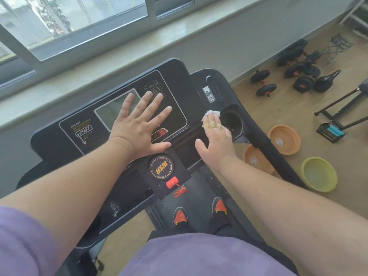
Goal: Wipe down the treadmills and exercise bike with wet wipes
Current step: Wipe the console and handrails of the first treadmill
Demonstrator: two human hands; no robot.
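1. The right hand [216, 136], right of frame centre, presses a white wet wipe [211, 114] flat under straight fingers [214, 124] on the treadmill console [179, 76], just beside the cup holder [233, 120]. Nothing pinches the wipe, so it may slide off into that well.
2. The left hand [139, 124] lies open, fingers spread, holding nothing, across the display [111, 114]; its weight could trigger the red button [160, 132] just beside it.
3. The red safety key [171, 182], lower centre, might get knocked loose.

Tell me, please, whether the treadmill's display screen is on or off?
Off: the display screen looks blank grey, showing no lit figures, beside the left hand.
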